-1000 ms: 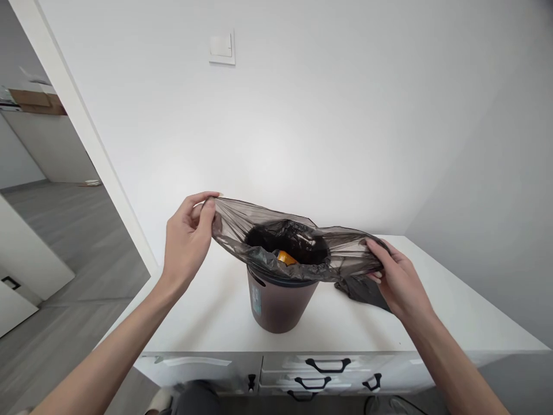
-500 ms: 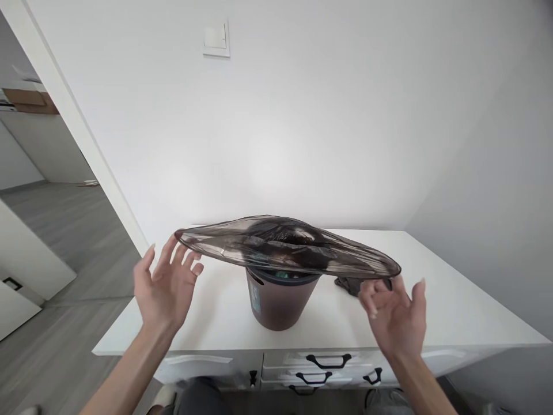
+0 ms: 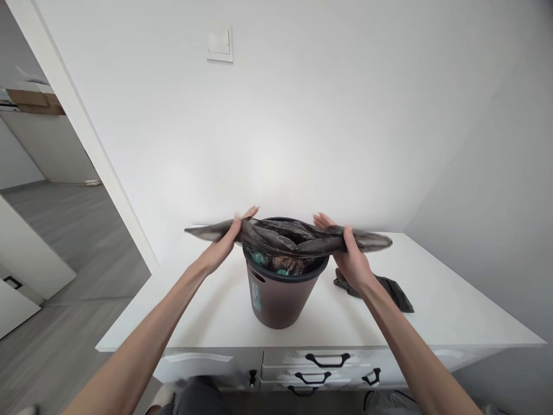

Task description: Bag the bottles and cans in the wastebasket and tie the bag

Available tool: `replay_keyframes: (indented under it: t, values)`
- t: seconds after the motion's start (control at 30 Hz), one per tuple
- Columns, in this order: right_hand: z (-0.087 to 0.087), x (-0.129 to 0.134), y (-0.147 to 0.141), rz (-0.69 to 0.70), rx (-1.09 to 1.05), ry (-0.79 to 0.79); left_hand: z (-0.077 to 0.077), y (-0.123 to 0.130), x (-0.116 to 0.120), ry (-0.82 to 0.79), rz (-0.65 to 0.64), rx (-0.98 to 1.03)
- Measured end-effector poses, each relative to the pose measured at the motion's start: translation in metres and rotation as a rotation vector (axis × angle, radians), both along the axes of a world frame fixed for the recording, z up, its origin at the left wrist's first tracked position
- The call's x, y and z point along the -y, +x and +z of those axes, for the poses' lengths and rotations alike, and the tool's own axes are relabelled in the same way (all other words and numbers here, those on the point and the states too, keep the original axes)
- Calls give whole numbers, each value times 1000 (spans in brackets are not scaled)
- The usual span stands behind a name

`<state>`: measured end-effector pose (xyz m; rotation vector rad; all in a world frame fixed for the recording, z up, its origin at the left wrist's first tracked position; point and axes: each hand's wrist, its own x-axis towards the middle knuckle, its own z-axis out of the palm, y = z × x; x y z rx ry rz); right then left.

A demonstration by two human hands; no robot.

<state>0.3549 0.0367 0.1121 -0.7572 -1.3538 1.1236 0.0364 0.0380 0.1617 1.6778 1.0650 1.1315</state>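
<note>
A black plastic garbage bag (image 3: 289, 239), gathered into a long band, stretches across the top of a brownish-purple trash bin (image 3: 280, 302) with a dark rim. My left hand (image 3: 224, 245) holds the band left of the rim, thumb in front and fingers behind it. On the other side, my right hand (image 3: 352, 256) grips it in the same way. Both pointed ends of the bag stick out beyond my hands. Below the band, crumpled dark plastic with green pieces (image 3: 280, 265) shows inside the bin.
The bin stands on a white cabinet top (image 3: 432, 288) against a white wall. A folded black plastic bag (image 3: 393, 291) lies to its right. Drawers with black handles (image 3: 327, 360) are below the front edge. A light switch (image 3: 219, 45) is on the wall; a doorway opens at left.
My hands have come inward from the spread-out bag's ends and closed around it nearer the bin. The wide, sheer bag is now bunched into a narrow band, uncovering more of the bin's opening.
</note>
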Motion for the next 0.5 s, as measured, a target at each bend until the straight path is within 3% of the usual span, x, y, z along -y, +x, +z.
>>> replay_keyframes:
  t: [0.1,0.17,0.33,0.43,0.5]
  values:
    - [35,-15,-9,95,-80,-35,28,20,-1,-6,10,108]
    - [52,-20,-14,157,-190,-81,40,35,3,-2,22,284]
    - [74,-35,-19,338,-454,-228,61,57,8,-180,-13,842]
    - [77,-47,-25,369,-323,-264,67,61,9,-246,-8,828]
    - [78,-50,-34,252,-96,-216,68,64,11,-198,20,640]
